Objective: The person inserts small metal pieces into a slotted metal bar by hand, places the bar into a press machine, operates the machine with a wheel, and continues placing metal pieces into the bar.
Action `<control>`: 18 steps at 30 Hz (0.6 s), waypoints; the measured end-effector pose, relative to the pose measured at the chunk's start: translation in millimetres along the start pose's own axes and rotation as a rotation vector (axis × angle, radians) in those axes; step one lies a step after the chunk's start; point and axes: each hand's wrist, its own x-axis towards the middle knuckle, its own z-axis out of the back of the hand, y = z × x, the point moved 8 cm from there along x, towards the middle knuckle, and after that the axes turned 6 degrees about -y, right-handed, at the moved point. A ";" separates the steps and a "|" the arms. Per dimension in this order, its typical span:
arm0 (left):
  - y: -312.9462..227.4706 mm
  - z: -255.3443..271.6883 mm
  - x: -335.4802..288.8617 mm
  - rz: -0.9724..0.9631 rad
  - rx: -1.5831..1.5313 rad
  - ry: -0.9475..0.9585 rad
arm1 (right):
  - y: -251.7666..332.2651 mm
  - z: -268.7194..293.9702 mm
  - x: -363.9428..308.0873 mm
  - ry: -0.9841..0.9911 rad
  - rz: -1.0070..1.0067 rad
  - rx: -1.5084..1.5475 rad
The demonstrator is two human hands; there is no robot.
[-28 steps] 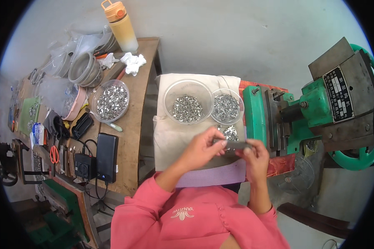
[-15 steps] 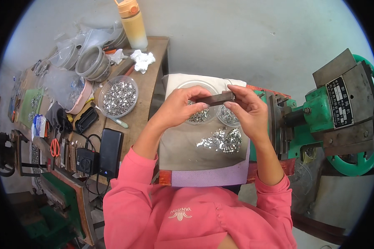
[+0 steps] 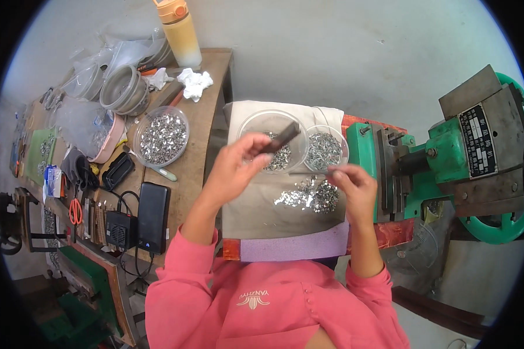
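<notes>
My left hand [image 3: 234, 168] is closed on one end of a dark metal bar [image 3: 284, 137], which points up and to the right over a clear round tub [image 3: 243, 125] of small metal parts. My right hand [image 3: 356, 187] pinches a thin grey metal rod-like tool [image 3: 308, 172]; its exact kind does not show. The tool lies level in front of a smaller clear tub [image 3: 346, 145], also full of small metal pieces. Between me and the tubs, a heap of shiny metal bits [image 3: 325, 196] spreads over the grey cloth [image 3: 250, 215].
At right stands a green hand press [image 3: 442, 152] with a handwheel. The wooden bench [image 3: 199, 125] on the left carries a tub of metal parts [image 3: 163, 139], a yellow bottle [image 3: 180, 38], a black power bank [image 3: 153, 216], orange-handled scissors [image 3: 75, 210] and stacked bowls [image 3: 124, 90].
My hands have moved apart. The bar, earlier level between both hands, is now tilted in the left hand alone. My right hand has come lower and now shows a thin tool.
</notes>
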 end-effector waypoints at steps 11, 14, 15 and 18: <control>77.9 -97.6 -163.9 0.753 -0.402 0.567 | -100.1 133.0 -143.6 -0.494 -0.463 0.077; 88.6 -107.6 -176.4 0.830 -0.269 0.635 | -104.3 137.5 -142.3 -0.519 -0.435 -0.015; 89.3 -107.7 -173.6 0.828 -0.151 0.663 | -105.5 139.6 -140.7 -0.514 -0.402 -0.079; 84.1 -99.6 -169.6 0.808 0.008 0.603 | -96.1 137.4 -139.5 -0.509 -0.268 -0.303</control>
